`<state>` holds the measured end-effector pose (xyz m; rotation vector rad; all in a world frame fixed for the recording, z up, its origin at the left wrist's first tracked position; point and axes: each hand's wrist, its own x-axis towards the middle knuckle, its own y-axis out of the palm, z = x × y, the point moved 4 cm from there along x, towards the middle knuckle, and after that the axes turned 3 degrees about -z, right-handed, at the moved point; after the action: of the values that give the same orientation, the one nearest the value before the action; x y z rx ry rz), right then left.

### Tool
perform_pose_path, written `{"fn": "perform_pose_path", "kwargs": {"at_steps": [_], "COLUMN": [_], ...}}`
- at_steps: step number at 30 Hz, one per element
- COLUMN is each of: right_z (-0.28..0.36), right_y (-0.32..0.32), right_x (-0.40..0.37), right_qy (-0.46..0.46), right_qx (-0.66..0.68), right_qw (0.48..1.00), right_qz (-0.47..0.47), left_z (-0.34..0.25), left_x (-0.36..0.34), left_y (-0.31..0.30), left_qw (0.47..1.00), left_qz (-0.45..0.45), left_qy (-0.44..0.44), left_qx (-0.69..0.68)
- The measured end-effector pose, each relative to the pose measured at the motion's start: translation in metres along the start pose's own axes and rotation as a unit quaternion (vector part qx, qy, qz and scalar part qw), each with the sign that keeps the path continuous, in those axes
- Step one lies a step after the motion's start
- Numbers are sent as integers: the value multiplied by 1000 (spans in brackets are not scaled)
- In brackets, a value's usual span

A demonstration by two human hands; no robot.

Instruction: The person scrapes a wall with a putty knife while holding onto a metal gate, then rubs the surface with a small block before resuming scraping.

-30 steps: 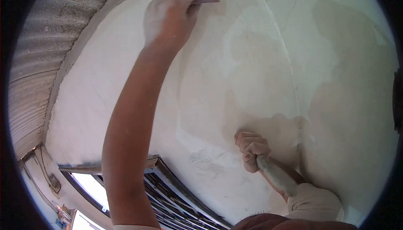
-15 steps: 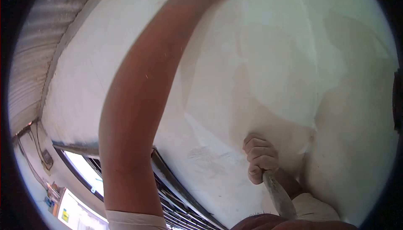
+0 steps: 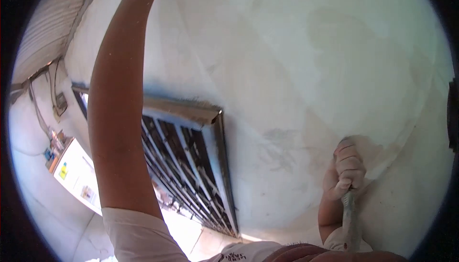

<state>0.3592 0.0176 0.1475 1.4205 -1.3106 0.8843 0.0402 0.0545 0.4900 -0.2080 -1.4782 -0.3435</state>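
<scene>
My left arm (image 3: 117, 94) reaches up along the left side, and its hand is cut off by the top edge. My right hand (image 3: 350, 164) is closed round the upper end of a long, pale, stained tool (image 3: 351, 219), low on the right. Below the fist the tool hangs down towards my chest. The fist is in front of a whitish wall (image 3: 267, 70) with darker damp-looking patches; whether it touches the wall is unclear.
A window with dark metal bars (image 3: 186, 161) and a projecting frame is at lower left, partly behind my left arm. A corrugated roof (image 3: 52, 27) is at upper left. Cables (image 3: 57, 94) hang beside it, above a shelf with small items (image 3: 57, 147).
The view has shifted, so more of the barred window shows. My left arm appears further left, its hand still out of frame. My right hand, still holding the tool, appears further right and slightly higher.
</scene>
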Motion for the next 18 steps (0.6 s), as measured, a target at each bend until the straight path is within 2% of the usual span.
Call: {"fn": "perform_pose_path", "kwargs": {"at_steps": [2, 3, 6, 9, 11, 13, 14, 15, 17, 18], "right_z": [1, 0, -3, 0, -1, -2, -2, -2, -2, -2], "right_y": [2, 4, 3, 1, 1, 1, 1, 2, 3, 3], "right_x": [-1, 0, -3, -6, -7, -8, -8, -6, -6, -6], "right_qy": [9, 0, -15, -11, -12, -16, -16, -17, -19, -20], "right_qx": [-8, -4, -7, -23, -28, -26, -23, -21, -25, -31], "right_qw": [1000, 1000, 999, 999, 999, 999, 999, 1000, 999, 999], "right_qz": [-9, 8, 32, 41, 42, 33, 23, 12, 5, 11], "left_z": [30, 52, 139, 183, 176, 165, 139, 126, 110, 83], "left_x": [-29, -43, -79, -121, -159, -216, -247, -285, -381, -416], "left_y": [-18, -25, -46, -91, -130, -160, -174, -186, -194, -193], "left_qw": [1000, 996, 995, 972, 974, 951, 934, 913, 882, 842], "left_qz": [-6, 55, 18, 125, 30, -44, -36, 21, 40, 111], "left_qy": [8, -68, 23, -193, -223, -288, -344, -399, -453, -475], "left_qx": [23, 8, 100, 51, 18, -104, -91, -79, -126, -229]}}
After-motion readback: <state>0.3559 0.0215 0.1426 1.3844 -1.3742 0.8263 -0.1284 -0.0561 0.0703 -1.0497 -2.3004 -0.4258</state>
